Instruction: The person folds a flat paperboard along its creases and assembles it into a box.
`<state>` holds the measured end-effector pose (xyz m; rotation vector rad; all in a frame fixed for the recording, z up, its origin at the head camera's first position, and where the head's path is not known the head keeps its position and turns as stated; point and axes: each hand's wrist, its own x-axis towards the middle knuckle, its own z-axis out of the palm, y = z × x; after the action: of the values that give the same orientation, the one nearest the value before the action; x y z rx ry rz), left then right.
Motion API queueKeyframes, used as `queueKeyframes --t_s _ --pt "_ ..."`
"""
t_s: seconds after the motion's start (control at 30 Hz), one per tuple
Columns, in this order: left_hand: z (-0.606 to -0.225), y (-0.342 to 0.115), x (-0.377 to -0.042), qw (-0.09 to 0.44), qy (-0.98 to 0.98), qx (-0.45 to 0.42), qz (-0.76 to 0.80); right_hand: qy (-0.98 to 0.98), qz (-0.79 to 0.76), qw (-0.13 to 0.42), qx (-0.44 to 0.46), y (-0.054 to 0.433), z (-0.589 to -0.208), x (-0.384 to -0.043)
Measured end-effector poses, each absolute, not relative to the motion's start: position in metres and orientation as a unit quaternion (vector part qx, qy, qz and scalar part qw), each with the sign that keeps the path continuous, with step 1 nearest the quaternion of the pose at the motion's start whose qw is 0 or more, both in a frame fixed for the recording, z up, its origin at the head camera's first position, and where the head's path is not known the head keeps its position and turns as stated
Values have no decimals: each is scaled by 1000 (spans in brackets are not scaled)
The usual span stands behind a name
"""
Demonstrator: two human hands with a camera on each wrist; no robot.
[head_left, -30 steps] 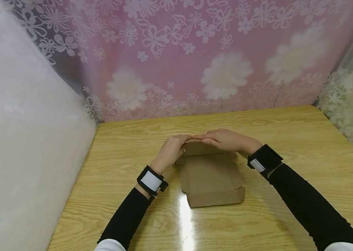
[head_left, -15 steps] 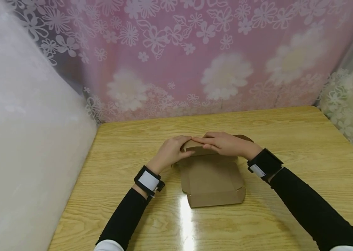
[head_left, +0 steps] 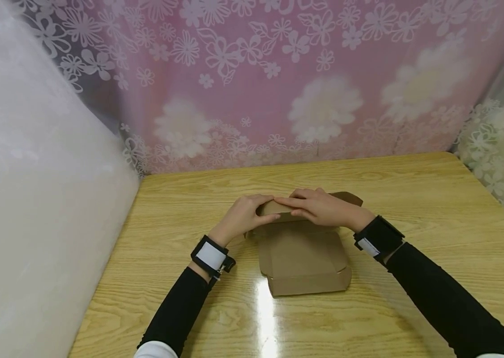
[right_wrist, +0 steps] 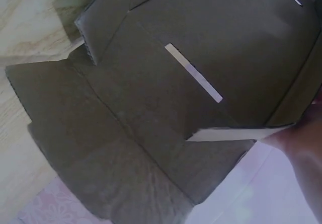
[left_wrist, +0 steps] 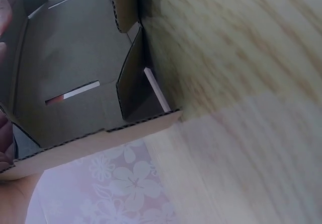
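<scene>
- One brown cardboard box, part-folded (head_left: 303, 248), sits on the yellow wood-grain table (head_left: 167, 298) in front of me, about midway between my forearms.
- Its near lip (head_left: 310, 286) points toward me, running nearly straight across; from there the creased body goes away from me, leaning slightly left toward the far flap (head_left: 274, 207). The long axis seems to run that same way, though my hands cover much of the far half, so I would not swear to it.
- The far flap stands raised under my fingers, and a dark brown rounded tab (head_left: 348, 198) sticks out beyond my right hand, pointing right.
- Inside, the right wrist view shows a narrow straight slot (right_wrist: 193, 73), set slantwise there.
- My left hand (head_left: 245, 214) grips the far flap, thumb on the near face, fingers bent over the top edge.
- My right hand (head_left: 323, 206) pinches that flap too, index finger stretched left to meet the left fingertips, thumb below.
- Both forearms, in black sleeves (head_left: 449, 298), angle inward and away from me, with black straps (head_left: 378, 237) at the wrists.
</scene>
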<state>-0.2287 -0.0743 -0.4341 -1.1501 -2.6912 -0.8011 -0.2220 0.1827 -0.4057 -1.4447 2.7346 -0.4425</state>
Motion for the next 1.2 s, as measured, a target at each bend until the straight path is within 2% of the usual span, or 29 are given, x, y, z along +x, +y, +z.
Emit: queueKeyframes --t_s 0.17,0.4,0.47,0.67,0.93,1.2 --pt "-433 -74 -231 42 -881 -380 -279 857 -154 3 -491 181 -406 -224" --pt "-432 -75 -232 34 -874 -386 -291 868 -158 93 -461 170 -399 -224" --pt "-432 -75 -232 31 -870 -390 -298 868 -149 102 -462 164 -398 -224" --pt "-434 -76 -233 30 -863 -398 -310 859 -130 75 -490 153 -398 -227" --pt "-436 -76 -232 37 -859 -404 -313 859 -129 68 -490 146 -401 -229" --pt "-434 -77 -232 39 -863 -399 -309 857 -99 3 -505 147 -409 -231"
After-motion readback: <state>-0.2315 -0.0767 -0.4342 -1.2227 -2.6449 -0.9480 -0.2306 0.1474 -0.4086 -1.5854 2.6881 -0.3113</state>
